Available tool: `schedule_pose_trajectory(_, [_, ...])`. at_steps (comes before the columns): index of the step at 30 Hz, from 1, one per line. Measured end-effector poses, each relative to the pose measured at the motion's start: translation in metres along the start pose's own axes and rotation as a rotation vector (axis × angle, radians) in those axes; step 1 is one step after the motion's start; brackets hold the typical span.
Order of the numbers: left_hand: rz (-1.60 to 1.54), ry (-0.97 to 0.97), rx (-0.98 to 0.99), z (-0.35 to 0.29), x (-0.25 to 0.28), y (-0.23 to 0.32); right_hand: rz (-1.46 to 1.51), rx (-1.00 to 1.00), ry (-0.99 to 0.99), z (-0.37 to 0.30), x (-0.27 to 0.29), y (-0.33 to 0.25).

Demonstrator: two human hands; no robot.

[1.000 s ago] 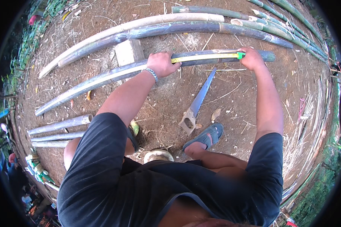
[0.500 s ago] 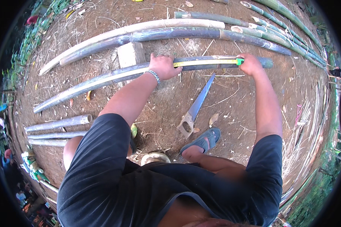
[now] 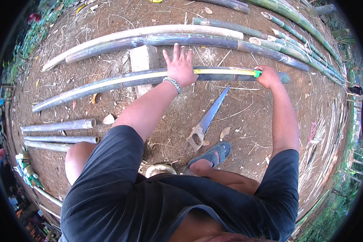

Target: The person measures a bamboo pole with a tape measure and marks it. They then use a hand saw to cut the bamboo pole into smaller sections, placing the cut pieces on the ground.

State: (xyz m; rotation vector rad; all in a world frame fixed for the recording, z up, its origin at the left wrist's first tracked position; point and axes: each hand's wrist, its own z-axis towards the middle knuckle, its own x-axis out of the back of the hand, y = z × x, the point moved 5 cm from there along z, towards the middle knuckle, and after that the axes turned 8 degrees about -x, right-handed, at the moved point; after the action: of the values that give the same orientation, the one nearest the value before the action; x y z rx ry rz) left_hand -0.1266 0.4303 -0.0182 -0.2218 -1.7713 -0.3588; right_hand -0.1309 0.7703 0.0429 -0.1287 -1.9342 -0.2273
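A dark bamboo pole [image 3: 105,85] lies across the ground in front of me, resting over a pale wooden block [image 3: 144,59]. Along its top runs a yellow measuring tape [image 3: 226,71], drawn out from a small green case [image 3: 257,74]. My right hand [image 3: 269,78] grips that case near the pole's right end. Fingers spread and pointing away, my left hand [image 3: 182,69] lies flat over the tape and pole, just right of the block. Between my arms, a handsaw [image 3: 212,111] with a blue blade and wooden handle lies on the dirt.
Beyond the block lie a pale bamboo pole [image 3: 165,30] and a dark one [image 3: 205,39]. Several green bamboo poles [image 3: 288,16] stretch along the far right. Shorter cut pieces [image 3: 60,125] lie at left. My sandalled foot [image 3: 213,156] is near the saw handle; split strips [image 3: 316,149] lie at right.
My left hand has opened from a curled hold on the pole to spread fingers lying flat over it. The right hand keeps the tape case near the pole's right end.
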Motion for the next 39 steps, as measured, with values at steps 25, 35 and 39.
schedule_pose_trajectory(25, [-0.307, 0.334, 0.013, -0.017, -0.008, 0.003, -0.094, 0.099, 0.076, 0.069, 0.078, -0.079])
schedule_pose_trajectory(35, [-0.416, 0.1, -0.118, -0.016, -0.043, -0.005, 0.13, 0.476, 0.041, 0.045, 0.077, -0.147])
schedule_pose_trajectory(39, [-0.428, 0.189, -0.078, -0.014, -0.051, -0.011, 0.325, 0.496, 0.015, 0.041, 0.091, -0.185])
